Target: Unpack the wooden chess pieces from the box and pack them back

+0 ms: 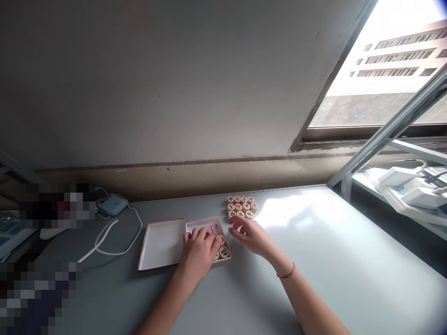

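My left hand (199, 248) is over the right half of a shallow white box (226, 231), its fingers bent and its thumb apart from them. The thumb touches a round wooden Chinese chess piece (220, 239); another piece with a dark character (224, 252) lies in the box's near right corner. The left fingertips are partly hidden. Just right of the box my right hand (246, 234) hovers with curved fingers apart and nothing visible between them. Beyond it, several Chinese chess pieces (238, 207) stand grouped in rows, red characters at the back, dark ones in front.
The box's other half (163, 244) lies open at left. A white cable (120, 253) and a light blue device (112, 204) are farther left on the grey table (314, 270). At right stand a metal frame (370, 144) and a shelf with white items (419, 190).
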### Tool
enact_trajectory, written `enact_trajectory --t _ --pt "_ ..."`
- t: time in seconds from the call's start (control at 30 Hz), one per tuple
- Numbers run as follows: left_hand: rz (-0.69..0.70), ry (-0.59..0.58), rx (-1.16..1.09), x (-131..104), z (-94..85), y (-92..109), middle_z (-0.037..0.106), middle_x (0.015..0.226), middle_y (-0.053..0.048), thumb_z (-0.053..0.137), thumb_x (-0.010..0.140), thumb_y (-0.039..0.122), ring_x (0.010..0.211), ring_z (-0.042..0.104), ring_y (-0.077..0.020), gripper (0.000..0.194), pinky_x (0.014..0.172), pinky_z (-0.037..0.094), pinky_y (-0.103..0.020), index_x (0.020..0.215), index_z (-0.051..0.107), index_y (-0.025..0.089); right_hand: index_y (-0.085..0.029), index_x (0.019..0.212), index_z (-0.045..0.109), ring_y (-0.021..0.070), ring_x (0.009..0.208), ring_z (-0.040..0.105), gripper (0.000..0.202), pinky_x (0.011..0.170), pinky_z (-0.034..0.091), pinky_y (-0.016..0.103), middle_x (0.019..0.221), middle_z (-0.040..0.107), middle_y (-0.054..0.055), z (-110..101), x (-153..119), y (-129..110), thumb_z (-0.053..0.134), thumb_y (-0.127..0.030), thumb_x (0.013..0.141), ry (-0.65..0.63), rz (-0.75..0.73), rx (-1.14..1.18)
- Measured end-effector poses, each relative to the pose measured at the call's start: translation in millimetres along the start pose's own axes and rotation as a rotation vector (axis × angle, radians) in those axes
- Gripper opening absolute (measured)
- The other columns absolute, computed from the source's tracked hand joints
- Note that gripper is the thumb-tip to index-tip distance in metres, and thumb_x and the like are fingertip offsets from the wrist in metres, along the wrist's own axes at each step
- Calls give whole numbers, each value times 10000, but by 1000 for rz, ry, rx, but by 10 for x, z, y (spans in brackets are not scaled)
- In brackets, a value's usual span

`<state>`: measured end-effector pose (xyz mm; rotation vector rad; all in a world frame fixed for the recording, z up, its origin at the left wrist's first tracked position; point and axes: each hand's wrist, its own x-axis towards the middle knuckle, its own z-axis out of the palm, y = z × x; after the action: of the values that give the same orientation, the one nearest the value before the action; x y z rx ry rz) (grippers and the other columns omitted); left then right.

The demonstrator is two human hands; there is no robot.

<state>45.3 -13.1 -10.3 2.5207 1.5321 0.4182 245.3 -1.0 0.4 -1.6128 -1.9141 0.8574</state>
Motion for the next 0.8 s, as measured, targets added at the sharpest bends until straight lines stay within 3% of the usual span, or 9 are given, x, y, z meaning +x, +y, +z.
enact_trajectory --t 0.07,0.13,0.3,0.43,0.53,0.67,0.8 --pt "-8 -24 -6 2 2 60 674 982 -48 392 981 335 963 591 -254 319 793 383 -406 932 690 230 -227 1004 562 152 669 630 196 573 447 254 900 702 38 53 -24 -101 492 -329 852 -119 -25 107" --pt "-12 -26 -15 5 16 98 680 994 -52 393 980 328 977 591 -262 307 794 377 -411 944 676 215 -227 1042 549 152 694 649 216 594 466 257 966 706 48 85 -38 -147 496 -315 852 -148 -19 163" --pt "-17 24 -57 24 57 114 713 902 -32 466 950 283 914 618 -240 202 788 375 -386 899 645 203 -224 987 561 146 710 647 166 617 488 264 962 698 45 76 -29 -112 477 -241 845 -99 -11 169" --pt "-57 201 -151 39 59 50 722 907 -25 512 921 289 888 635 -221 152 787 399 -360 960 644 226 -226 990 579 126 742 618 276 618 491 245 1019 649 44 66 -19 -99 498 -108 754 44 -174 115" --pt "-98 282 -337 40 24 5 722 927 -35 484 927 343 858 647 -198 203 786 446 -337 984 641 227 -240 1066 569 122 780 618 344 635 501 239 1077 623 44 101 -28 -134 556 -116 746 43 -285 156" --pt "-148 209 -611 30 -56 13 714 935 -38 450 930 428 847 648 -180 276 759 501 -296 987 626 224 -233 995 582 128 761 602 256 642 494 246 940 645 20 181 -48 -208 567 -123 765 104 -320 138" --pt "-189 146 -732 22 -100 35 706 951 -39 443 920 475 849 646 -177 319 709 524 -272 1012 619 226 -238 987 587 147 753 590 243 639 490 269 932 657 30 222 -56 -263 568 -146 763 141 -305 85"
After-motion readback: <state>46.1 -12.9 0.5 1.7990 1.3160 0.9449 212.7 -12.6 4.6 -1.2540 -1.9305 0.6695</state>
